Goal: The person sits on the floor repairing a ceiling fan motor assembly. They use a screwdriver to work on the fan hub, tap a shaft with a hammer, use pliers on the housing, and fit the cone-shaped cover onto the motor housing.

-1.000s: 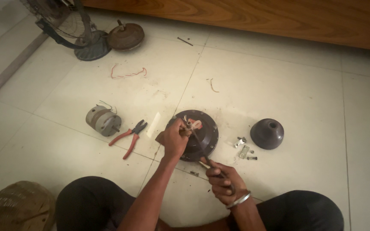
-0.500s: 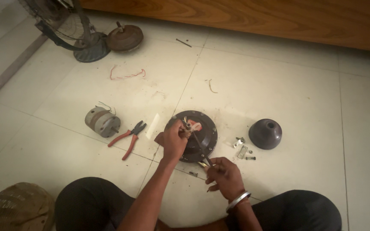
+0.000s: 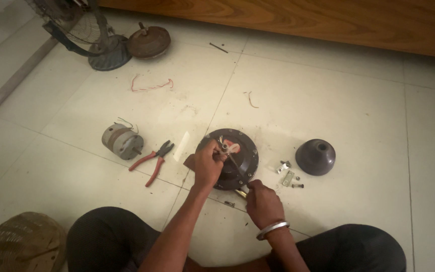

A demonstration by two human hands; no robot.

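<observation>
Far left, bottom corner: woven basket [image 3: 18, 242], partly cut off by the frame edge. Top left: fan stand w/ wire guard [image 3: 84, 35], rusty round motor cover [image 3: 149, 41] just beside it. Below that, a red wire scrap [image 3: 151, 85] on the tile floor [image 3: 328, 95]. Mid-left: small grey motor [image 3: 122, 141] lying on its side, shaft pointing right twd the red-handled pliers [image 3: 153, 160], whose jaws point up-right.

Centre: dark round motor housing [image 3: 237, 158] sits flat on the floor just in front of the person's knees, axis vertical, shaft end & wire stubs pointing up at the camera. Left hand [image 3: 208, 163] comes in from below, forearm angled up-right, fingers curled shut, pinching the wires/shaft at the hub. Right hand [image 3: 264, 201], wrist w/ metal bangle [image 3: 273, 229], is closed round the handle of a thin tool [image 3: 238, 176]; its long axis runs up-left twd the hub. Tool tip hard to make out.

Right: loose bolts & brackets [image 3: 287, 174] near the housing, then a dark dome cap [image 3: 315, 156] standing apart.
</observation>
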